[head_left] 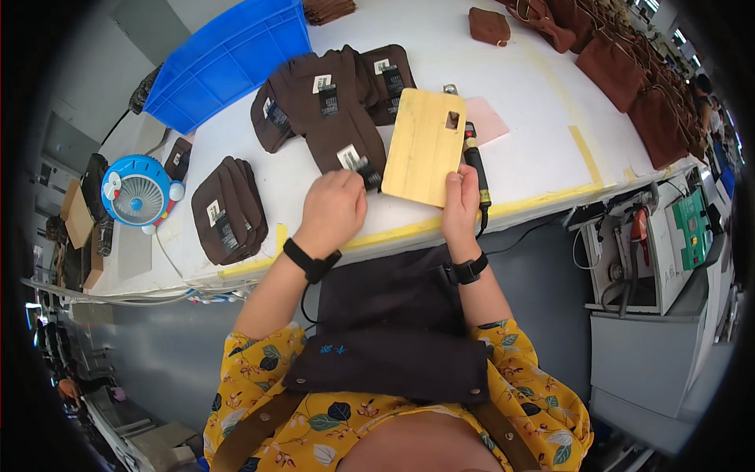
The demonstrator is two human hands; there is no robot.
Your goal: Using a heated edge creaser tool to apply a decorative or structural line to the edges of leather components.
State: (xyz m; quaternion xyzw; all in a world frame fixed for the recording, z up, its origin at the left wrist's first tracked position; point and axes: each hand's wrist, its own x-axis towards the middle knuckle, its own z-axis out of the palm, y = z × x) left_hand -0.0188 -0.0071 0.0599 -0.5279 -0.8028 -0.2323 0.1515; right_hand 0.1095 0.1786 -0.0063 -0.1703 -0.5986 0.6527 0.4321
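My right hand (462,206) grips the lower right corner of a thin, pale wooden-looking board (421,149) with rounded corners and a small square cutout, tilted above the white table. Left of it, my left hand (334,211) is closed at the near end of a brown fabric piece (334,138), beside its blurred dark label; the fingertips are partly hidden. More labelled brown pieces (311,86) lie overlapped behind. Just right of the board rests a black handheld tool (476,169) with a red part and a cable. A pink sheet (486,120) lies partly under the board.
Another stack of brown pieces (228,211) lies at the table's left front. Beyond stand a blue fan (135,190) and a blue plastic crate (228,63). Brown bags (621,75) line the far right, with a small brown pouch (489,27). Yellow tape (543,197) marks the front edge.
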